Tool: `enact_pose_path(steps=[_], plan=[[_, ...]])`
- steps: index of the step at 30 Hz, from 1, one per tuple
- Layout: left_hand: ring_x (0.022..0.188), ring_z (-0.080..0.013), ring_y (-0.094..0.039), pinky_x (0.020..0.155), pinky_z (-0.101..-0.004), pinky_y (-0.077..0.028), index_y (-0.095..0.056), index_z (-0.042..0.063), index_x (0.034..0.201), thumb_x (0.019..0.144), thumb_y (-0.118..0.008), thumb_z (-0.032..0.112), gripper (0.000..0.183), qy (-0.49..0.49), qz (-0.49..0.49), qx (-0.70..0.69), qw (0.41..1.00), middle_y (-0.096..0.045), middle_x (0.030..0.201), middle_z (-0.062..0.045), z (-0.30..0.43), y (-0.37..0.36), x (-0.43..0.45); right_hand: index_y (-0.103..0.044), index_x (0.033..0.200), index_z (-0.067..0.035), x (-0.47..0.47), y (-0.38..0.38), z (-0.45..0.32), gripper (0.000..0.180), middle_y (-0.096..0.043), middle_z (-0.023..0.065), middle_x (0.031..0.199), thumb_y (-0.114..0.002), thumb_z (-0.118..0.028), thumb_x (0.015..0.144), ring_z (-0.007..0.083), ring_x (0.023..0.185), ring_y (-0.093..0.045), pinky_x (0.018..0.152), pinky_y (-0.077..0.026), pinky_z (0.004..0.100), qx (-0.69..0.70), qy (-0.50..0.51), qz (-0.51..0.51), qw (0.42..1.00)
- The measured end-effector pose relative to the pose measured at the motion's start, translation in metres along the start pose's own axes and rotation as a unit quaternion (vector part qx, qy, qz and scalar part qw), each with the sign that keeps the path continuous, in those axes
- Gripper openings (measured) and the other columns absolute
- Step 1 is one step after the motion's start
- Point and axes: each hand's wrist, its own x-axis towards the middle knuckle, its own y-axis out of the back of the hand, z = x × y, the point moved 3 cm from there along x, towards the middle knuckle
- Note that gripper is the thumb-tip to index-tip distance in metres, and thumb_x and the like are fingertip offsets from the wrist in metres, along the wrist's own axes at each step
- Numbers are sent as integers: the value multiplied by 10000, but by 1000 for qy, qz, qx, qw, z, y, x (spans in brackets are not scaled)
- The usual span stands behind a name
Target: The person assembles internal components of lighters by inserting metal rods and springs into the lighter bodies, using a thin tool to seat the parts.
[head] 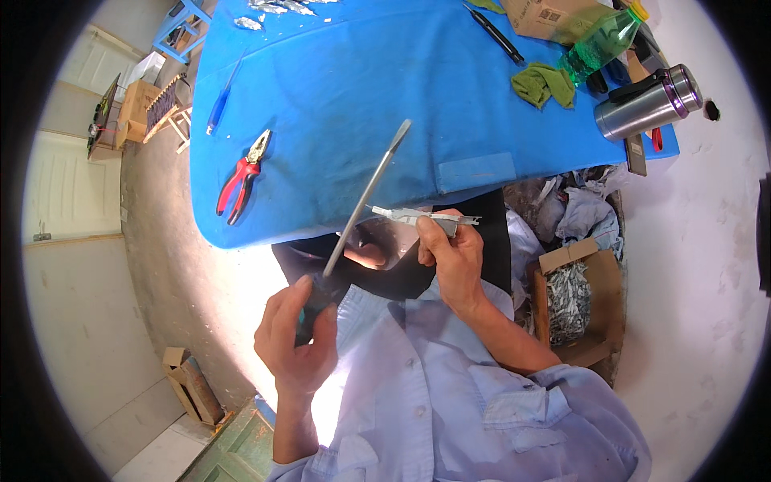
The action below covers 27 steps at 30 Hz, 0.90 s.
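In my left hand [298, 331] is the dark handle of a long flat-blade screwdriver [367, 196]. Its steel shaft slants up and to the right, with the tip over the blue-covered table. My right hand [455, 259] pinches a slim silver-grey metal part [415, 217] between thumb and fingers, just off the table's near edge. The part's narrow end points left towards the screwdriver shaft; whether the two touch I cannot tell. Part of the metal piece is hidden behind my thumb and fingers.
On the blue table cover [337, 78] lie red-and-black combination pliers [244, 178], a blue-handled screwdriver [224, 99], a black pen-like tool [494, 33], a green cloth [542, 84], a green bottle [602, 45] and a steel flask [647, 103]. A cardboard box of metal pieces [567, 304] stands below right.
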Motion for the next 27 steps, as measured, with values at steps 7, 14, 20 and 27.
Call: enact_pose_path(steps=[7,14,20,27], plan=[[841,-303,-724,742,-340,-570,-666,-12,1215,807,-750,-41,418,-28,-74,13,997,-717,1017,-208,-3,-14,-6,-614,928,-36,-11,-8,-20,181,-552,-6,646,-668,-192,1001,79,555,-504,521,-391,243,-14,19,1,1000],[887,-319,-734,726,-380,-606,-649,15,1247,753,-774,-31,512,-83,-20,52,995,-718,1056,-188,2,-25,-20,-612,916,-63,-13,-3,-11,184,-533,-9,631,-664,-216,1004,89,529,-486,502,-374,253,41,-13,26,999],[816,-268,-729,682,-322,-577,-637,5,1254,819,-724,-76,451,15,-6,32,999,-703,1011,-182,1,-18,-13,-614,932,-69,-19,10,3,182,-545,1,681,-660,-225,1011,94,545,-489,501,-388,255,70,-66,64,993],[794,-270,-738,678,-311,-578,-648,10,1229,783,-753,-70,465,30,-15,15,999,-720,1008,-186,-1,-18,-18,-608,932,-85,-6,4,0,209,-556,-3,734,-670,-269,1009,91,573,-515,502,-404,244,119,-56,37,991]])
